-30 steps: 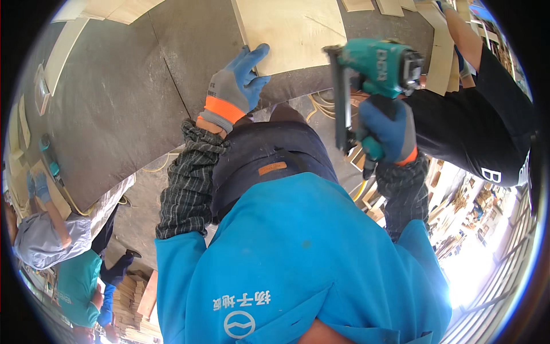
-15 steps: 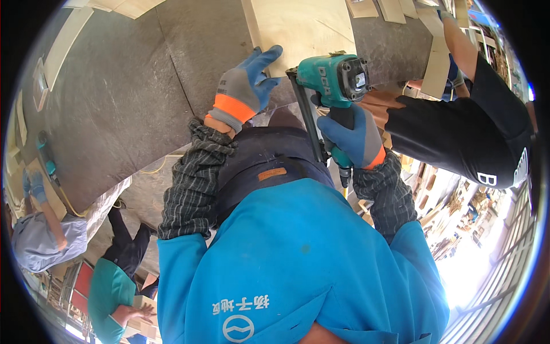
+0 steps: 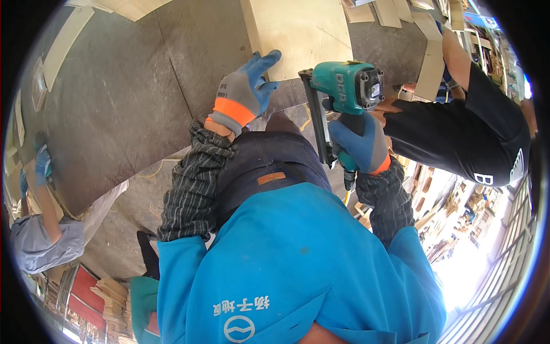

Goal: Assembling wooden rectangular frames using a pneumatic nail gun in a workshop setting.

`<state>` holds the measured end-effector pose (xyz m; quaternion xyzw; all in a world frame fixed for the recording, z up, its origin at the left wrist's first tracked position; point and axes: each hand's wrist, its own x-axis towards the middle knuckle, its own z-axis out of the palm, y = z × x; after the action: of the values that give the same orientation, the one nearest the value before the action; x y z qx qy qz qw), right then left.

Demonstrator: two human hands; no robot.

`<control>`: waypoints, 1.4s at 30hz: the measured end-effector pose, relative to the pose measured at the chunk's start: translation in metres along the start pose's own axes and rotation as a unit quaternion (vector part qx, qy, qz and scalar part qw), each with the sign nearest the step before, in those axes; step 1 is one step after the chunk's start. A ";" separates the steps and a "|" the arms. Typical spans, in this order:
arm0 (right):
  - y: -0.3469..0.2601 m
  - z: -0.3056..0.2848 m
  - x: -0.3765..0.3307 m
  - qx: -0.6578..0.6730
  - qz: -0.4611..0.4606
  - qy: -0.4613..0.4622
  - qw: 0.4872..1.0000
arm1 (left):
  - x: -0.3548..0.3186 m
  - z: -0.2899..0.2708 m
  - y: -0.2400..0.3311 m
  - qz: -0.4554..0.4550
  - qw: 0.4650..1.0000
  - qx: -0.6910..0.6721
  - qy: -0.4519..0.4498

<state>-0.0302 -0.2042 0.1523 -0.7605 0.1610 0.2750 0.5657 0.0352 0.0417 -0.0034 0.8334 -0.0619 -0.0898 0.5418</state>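
My right hand (image 3: 362, 137), in a grey and blue work glove, wraps round the handle of a teal and black nail gun (image 3: 342, 86). The gun is raised in front of my waist, and its nose looks to be near the table edge; whether it touches anything I cannot tell. Beside the near left corner of a pale wooden panel (image 3: 303, 37), my gloved left hand (image 3: 249, 86) has its fingers apart. Its fingertips rest at or overlap the panel's corner. The panel lies on a dark worktable (image 3: 114, 103).
Loose wooden strips (image 3: 66, 46) lie at the table's far left, with more boards (image 3: 389, 12) at the far right. A co-worker in a black shirt (image 3: 458, 132) stands close on my right. Another in grey (image 3: 48, 241) works at the left end, with a gloved hand (image 3: 43, 163) on a tool.
My right hand and the nail gun have shifted slightly right and down. My left hand stays nearly still. The co-worker at far left has reached onto a tool; one in green has moved mostly behind me.
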 end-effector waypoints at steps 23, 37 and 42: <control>0.015 -0.048 -0.006 0.075 0.011 0.063 0.995 | -0.003 -0.002 0.005 0.030 1.000 -0.003 0.007; 0.020 -0.047 0.004 0.066 0.010 0.047 0.997 | -0.004 -0.002 0.002 0.026 0.999 -0.029 0.015; 0.019 -0.054 0.001 0.063 0.016 0.063 0.996 | -0.008 0.000 -0.002 0.023 0.998 -0.041 0.035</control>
<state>-0.0272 -0.2613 0.1482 -0.7367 0.2248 0.2251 0.5967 0.0277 0.0444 -0.0041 0.8114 -0.0583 -0.0510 0.5793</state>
